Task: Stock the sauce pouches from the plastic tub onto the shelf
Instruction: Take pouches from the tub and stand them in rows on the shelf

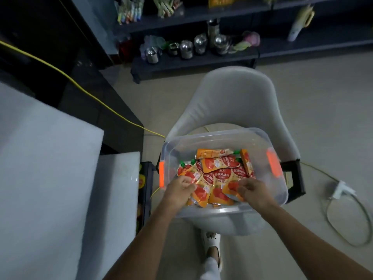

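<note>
A clear plastic tub (pixel 218 136) with orange handle clips sits on the seat of a pale grey chair (pixel 236 93). Inside lie several orange and red sauce pouches (pixel 220 168) with green caps. Both hands reach into the tub's near side. My left hand (pixel 179 188) has its fingers curled around the edge of a pouch at the left of the pile. My right hand (pixel 252 188) grips the lower edge of a pouch at the right. A dark shelf unit (pixel 191 63) stands beyond the chair.
The shelf holds several shiny metal pots (pixel 199 44), packets and a pink item. A white block (pixel 50 158) fills the left. A yellow cable (pixel 80 85) runs across the dark cabinet. A white power strip (pixel 342 188) with a looped cord lies on the floor at right.
</note>
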Demonstrator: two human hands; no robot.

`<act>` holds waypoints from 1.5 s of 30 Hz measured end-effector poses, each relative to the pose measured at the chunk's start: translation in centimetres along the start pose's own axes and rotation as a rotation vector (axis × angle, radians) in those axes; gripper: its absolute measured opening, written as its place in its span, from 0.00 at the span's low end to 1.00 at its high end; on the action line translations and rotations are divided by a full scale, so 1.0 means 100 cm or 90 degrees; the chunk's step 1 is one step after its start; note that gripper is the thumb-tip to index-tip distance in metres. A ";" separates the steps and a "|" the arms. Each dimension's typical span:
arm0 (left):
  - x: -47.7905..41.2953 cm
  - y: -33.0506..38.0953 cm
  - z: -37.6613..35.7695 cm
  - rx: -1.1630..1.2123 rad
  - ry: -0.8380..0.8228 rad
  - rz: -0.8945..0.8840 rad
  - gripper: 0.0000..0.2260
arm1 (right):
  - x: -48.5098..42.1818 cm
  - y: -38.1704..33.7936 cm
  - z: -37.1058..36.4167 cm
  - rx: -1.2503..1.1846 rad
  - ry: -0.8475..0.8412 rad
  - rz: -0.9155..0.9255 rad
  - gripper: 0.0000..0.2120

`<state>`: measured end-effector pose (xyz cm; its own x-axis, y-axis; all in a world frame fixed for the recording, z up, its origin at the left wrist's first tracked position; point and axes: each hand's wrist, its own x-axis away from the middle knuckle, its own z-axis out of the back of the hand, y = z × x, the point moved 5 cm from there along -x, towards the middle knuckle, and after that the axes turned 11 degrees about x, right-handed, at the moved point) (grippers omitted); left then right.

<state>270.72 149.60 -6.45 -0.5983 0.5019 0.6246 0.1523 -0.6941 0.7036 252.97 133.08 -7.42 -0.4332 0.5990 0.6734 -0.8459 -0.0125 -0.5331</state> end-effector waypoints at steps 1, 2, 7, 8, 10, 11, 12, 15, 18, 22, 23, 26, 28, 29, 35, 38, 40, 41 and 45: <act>-0.017 -0.005 -0.001 -0.018 0.000 0.006 0.14 | -0.017 0.004 -0.008 -0.016 -0.027 -0.030 0.05; -0.033 -0.010 -0.003 -0.037 -0.003 0.013 0.15 | -0.033 0.010 -0.017 -0.034 -0.052 -0.057 0.06; -0.100 -0.030 -0.011 -0.138 -0.013 0.023 0.19 | -0.108 0.056 -0.055 -0.042 -0.078 -0.173 0.18; -0.110 -0.034 -0.012 -0.165 -0.007 0.018 0.19 | -0.117 0.064 -0.062 -0.041 -0.075 -0.198 0.21; -0.127 -0.041 -0.015 -0.226 -0.004 0.013 0.21 | -0.138 0.087 -0.075 0.006 -0.052 -0.250 0.31; -0.134 -0.046 -0.016 -0.248 -0.005 0.017 0.22 | -0.144 0.095 -0.080 0.038 -0.027 -0.278 0.35; -0.140 -0.051 -0.018 -0.263 -0.008 0.022 0.22 | -0.142 0.093 -0.079 0.063 -0.002 -0.307 0.38; -0.156 -0.063 -0.021 -0.281 -0.022 0.037 0.22 | -0.136 0.074 -0.070 0.122 0.049 -0.362 0.39; -0.165 -0.067 -0.024 -0.311 -0.014 0.032 0.22 | -0.140 0.066 -0.066 0.198 0.046 -0.390 0.42; -0.169 -0.064 -0.031 -0.397 -0.041 -0.001 0.24 | -0.140 0.058 -0.066 0.264 0.034 -0.388 0.53; -0.170 -0.066 -0.032 -0.403 -0.050 0.009 0.25 | -0.139 0.056 -0.065 0.296 0.038 -0.381 0.54; -0.174 -0.068 -0.030 -0.362 -0.074 0.074 0.26 | -0.136 0.052 -0.061 0.306 0.066 -0.369 0.53; -0.174 -0.070 -0.031 -0.319 -0.094 0.116 0.26 | -0.136 0.050 -0.060 0.230 0.088 -0.370 0.48; -0.174 -0.072 -0.032 -0.294 -0.097 0.130 0.26 | -0.135 0.049 -0.060 0.166 0.089 -0.369 0.42; -0.162 -0.067 -0.038 -0.201 -0.079 0.137 0.21 | -0.131 0.043 -0.075 -0.318 0.055 -0.424 0.26; -0.152 -0.053 -0.033 -0.199 -0.057 0.123 0.19 | -0.121 0.042 -0.076 -0.353 0.017 -0.415 0.22; -0.144 -0.045 -0.027 -0.189 -0.039 0.126 0.20 | -0.109 0.037 -0.074 -0.351 -0.021 -0.405 0.16; -0.138 -0.041 -0.024 -0.178 -0.033 0.132 0.20 | -0.103 0.032 -0.073 -0.350 -0.048 -0.389 0.16; -0.097 -0.038 -0.010 0.021 -0.004 0.179 0.23 | -0.073 0.010 -0.065 -0.387 -0.121 -0.294 0.14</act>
<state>275.17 146.79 -15.52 -0.5243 0.2957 0.7986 0.3367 -0.7894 0.5134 257.29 133.91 -16.20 -0.1714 0.2895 0.9417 -0.6586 0.6772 -0.3280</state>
